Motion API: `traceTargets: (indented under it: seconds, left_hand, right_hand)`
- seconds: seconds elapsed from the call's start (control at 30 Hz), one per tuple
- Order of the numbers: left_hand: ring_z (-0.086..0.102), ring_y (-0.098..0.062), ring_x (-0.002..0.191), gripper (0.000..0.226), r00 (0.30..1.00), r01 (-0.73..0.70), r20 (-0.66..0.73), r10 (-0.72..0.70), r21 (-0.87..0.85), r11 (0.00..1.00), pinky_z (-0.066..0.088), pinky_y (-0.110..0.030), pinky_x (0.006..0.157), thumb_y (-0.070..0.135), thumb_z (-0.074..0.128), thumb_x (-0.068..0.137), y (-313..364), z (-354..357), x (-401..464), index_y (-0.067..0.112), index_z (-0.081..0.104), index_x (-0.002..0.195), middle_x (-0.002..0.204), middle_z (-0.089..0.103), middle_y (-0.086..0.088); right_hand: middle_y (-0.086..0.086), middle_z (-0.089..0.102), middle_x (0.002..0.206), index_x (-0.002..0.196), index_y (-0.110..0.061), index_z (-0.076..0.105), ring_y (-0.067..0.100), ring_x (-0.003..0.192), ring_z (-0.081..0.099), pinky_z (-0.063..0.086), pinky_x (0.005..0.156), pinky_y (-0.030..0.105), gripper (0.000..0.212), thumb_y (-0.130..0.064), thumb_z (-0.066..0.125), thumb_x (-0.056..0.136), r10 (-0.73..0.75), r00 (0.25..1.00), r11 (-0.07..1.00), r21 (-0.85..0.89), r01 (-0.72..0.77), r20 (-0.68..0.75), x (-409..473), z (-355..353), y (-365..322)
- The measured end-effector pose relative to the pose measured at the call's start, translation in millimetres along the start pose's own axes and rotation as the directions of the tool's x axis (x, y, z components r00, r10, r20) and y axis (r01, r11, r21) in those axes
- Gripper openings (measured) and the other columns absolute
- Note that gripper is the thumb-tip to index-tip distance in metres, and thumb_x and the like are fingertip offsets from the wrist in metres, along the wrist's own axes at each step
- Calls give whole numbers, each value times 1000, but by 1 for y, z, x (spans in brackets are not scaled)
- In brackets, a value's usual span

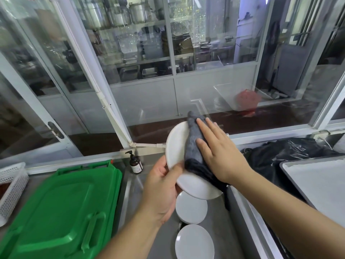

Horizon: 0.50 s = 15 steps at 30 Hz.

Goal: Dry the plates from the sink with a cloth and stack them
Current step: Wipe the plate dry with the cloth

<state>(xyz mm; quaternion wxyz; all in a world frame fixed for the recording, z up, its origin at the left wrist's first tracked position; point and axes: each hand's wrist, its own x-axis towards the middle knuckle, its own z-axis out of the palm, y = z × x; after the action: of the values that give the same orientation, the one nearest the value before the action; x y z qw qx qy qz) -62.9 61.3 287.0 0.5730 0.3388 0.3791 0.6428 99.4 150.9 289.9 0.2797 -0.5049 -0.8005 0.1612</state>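
My left hand (160,189) grips the lower left rim of a white plate (177,146), held tilted above the steel sink (220,232). A dark grey cloth (193,144) lies across the plate's face. My right hand (218,152) presses flat on the cloth with straight fingers. Below, in the sink, lie two more white plates: one (191,207) just under the held plate and one (194,243) nearer me.
A green plastic lid or bin (61,208) fills the counter at left, with a white perforated basket (11,187) beyond it. A brown pump bottle (136,163) stands behind the sink. A black plastic bag (287,152) and a grey tray (317,182) sit at right. Glass panels rise behind.
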Motion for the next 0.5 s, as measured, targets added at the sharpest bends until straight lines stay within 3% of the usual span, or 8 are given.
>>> traceTargets:
  seconds: [0.1,0.2,0.33,0.4,0.5]
  left_hand:
    - [75,-26,100,30,998,-29,-51,31,43,999,63,-38,82,-3,55,101,-3,2,-1,13,77,112,114,77,-19]
    - [76,-25,102,27,997,-36,-73,38,30,999,62,-34,80,3,61,97,-4,6,-1,19,80,107,114,78,-16]
    - [75,-29,109,28,995,-29,-91,26,-32,999,61,-31,82,14,66,88,-6,5,3,16,80,112,120,76,-17]
    - [74,-31,111,29,996,-8,-92,6,-28,1000,62,-33,84,14,66,88,-8,2,3,14,79,114,121,76,-18]
    - [75,-30,106,30,994,3,-109,-3,2,1000,63,-36,82,16,67,86,-8,-1,3,17,79,114,118,76,-19]
  right_hand:
    - [-3,8,178,169,-29,11,17,164,2,6,132,40,62,-45,29,112,198,980,968,155,-196,0,-1,9,0]
    - [-2,-4,178,169,-28,2,20,164,-8,3,132,46,66,-46,26,111,234,972,966,107,-235,29,-14,16,-6]
    - [-23,-20,169,158,-48,-11,5,156,-26,-15,128,34,57,-55,16,109,65,995,994,85,-72,82,-46,30,-21]
    - [-30,-19,166,156,-52,-9,-3,155,-26,-17,126,26,59,-62,15,104,-40,995,996,88,32,92,-54,33,-23]
    - [-31,-19,165,158,-50,-10,-6,154,-26,-16,126,24,63,-66,8,100,-136,985,991,9,135,108,-48,27,-20]
